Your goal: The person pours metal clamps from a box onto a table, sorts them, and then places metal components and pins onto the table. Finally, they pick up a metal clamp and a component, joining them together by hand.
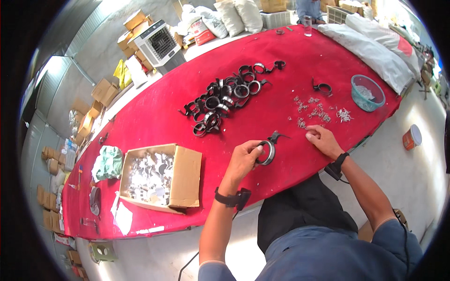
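Between the thumb and fingers of my left hand (245,159) is a black ring clamp (267,152) with a silvery band and a small tab sticking out at its top. My right hand (323,139) is just right of it, low over the red cloth, fingertips pinched together; whatever they hold is too small to make out. Right beyond those fingertips lies a scatter of small metal clips (319,113). Beside them are a heap of thin white pins (344,115) and one loose black ring (323,88).
Many more black rings (212,102) lie piled mid-table. An open cardboard box (187,175) of whitish pieces stands left, near a green cloth bundle (108,162). A teal basket (367,106) sits at the right edge; a drinking glass (307,26) stands far back, near another person (309,10).
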Demonstrator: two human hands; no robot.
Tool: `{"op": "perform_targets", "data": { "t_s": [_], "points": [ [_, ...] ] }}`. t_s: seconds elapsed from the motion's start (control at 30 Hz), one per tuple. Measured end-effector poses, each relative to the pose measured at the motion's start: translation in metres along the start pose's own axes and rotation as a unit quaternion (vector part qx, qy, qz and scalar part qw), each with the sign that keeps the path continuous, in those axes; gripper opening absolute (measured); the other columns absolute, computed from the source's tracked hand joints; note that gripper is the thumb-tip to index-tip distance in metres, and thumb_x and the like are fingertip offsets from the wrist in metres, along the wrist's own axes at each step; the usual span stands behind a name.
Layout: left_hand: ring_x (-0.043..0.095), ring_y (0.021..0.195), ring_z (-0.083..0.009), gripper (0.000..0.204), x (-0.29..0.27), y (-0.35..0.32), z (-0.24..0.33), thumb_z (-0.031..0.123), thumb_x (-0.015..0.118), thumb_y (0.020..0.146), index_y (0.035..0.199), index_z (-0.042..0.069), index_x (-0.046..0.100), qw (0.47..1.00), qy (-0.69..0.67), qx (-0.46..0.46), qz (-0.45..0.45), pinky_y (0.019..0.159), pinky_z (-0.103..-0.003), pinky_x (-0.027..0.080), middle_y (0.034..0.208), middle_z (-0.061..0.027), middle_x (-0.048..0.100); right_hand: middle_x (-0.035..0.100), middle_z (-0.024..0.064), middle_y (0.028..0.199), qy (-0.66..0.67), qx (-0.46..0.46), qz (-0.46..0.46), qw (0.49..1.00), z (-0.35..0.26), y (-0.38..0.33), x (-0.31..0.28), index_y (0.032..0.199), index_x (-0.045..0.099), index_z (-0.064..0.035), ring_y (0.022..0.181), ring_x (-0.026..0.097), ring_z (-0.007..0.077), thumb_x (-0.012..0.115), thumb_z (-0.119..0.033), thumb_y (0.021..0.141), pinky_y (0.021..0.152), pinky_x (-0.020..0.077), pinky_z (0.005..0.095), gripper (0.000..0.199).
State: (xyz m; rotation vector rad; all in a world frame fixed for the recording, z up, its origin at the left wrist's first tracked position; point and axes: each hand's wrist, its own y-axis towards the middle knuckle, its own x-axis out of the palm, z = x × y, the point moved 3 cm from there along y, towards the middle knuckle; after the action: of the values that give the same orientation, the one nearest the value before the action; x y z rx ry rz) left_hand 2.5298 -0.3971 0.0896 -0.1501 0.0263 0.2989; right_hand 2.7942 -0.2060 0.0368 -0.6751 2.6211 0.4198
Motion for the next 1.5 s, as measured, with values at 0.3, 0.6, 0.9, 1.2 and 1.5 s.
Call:
{"op": "perform_targets", "data": {
  "t_s": [0.3, 0.6, 0.9, 1.2, 1.5],
  "points": [
    [0.069, 0.079, -0.0196, 0.025, -0.015, -0.029, -0.030, 0.015, 0.064, 0.094, 0.115, 0.005, 0.075, 0.980, 0.176, 0.093, -0.004, 0.074, -0.035, 0.053, 0.087, -0.0141, 0.073, 0.059, 0.0108, 0.092, -0.036, -0.213, -0.239, 0.947, -0.129, -0.049, 0.053, 0.133, 0.062, -0.0010, 0.074, 0.057, 0.0149, 0.080, -0.013, 0.083, 0.072, 0.0494, 0.0319, 0.054],
    [0.072, 0.095, -0.0310, 0.034, -0.086, -0.109, 0.035, 0.024, 0.075, 0.090, 0.118, 0.004, 0.073, 0.906, 0.349, 0.115, 0.210, 0.083, -0.039, 0.056, 0.105, -0.0171, 0.074, 0.062, 0.0038, 0.075, -0.002, -0.119, -0.097, 0.988, -0.104, -0.037, 0.053, 0.105, 0.068, -0.0011, 0.063, 0.054, 0.0111, 0.078, -0.006, 0.083, 0.060, 0.0469, 0.0282, 0.024],
    [0.070, 0.095, -0.0420, 0.021, -0.314, -0.148, -0.011, 0.022, 0.067, 0.086, 0.101, 0.012, 0.077, 0.724, 0.571, -0.107, 0.373, 0.083, -0.050, 0.056, 0.101, -0.0224, 0.073, 0.064, 0.0089, 0.079, -0.032, -0.010, -0.029, 0.999, -0.041, -0.022, 0.050, 0.113, 0.066, 0.0012, 0.066, 0.059, 0.0156, 0.076, -0.008, 0.086, 0.063, 0.0488, 0.0317, 0.031],
    [0.072, 0.088, -0.0388, 0.018, -0.318, -0.125, -0.018, 0.019, 0.073, 0.075, 0.090, 0.011, 0.080, 0.738, 0.624, -0.165, 0.196, 0.082, -0.046, 0.057, 0.090, -0.0187, 0.074, 0.067, 0.0145, 0.089, -0.003, 0.012, -0.001, 1.000, -0.034, -0.023, 0.055, 0.113, 0.065, 0.0017, 0.076, 0.065, 0.0244, 0.076, -0.009, 0.085, 0.071, 0.0517, 0.0363, 0.032],
    [0.070, 0.081, -0.0430, 0.014, -0.312, -0.175, 0.046, 0.014, 0.064, 0.081, 0.080, 0.005, 0.075, 0.618, 0.640, -0.058, 0.453, 0.075, -0.052, 0.055, 0.082, -0.0231, 0.071, 0.068, 0.0155, 0.088, -0.013, 0.028, -0.026, 0.999, -0.050, -0.025, 0.048, 0.119, 0.064, 0.0017, 0.078, 0.067, 0.0268, 0.075, -0.009, 0.087, 0.072, 0.0522, 0.0380, 0.035]
  ]
}}
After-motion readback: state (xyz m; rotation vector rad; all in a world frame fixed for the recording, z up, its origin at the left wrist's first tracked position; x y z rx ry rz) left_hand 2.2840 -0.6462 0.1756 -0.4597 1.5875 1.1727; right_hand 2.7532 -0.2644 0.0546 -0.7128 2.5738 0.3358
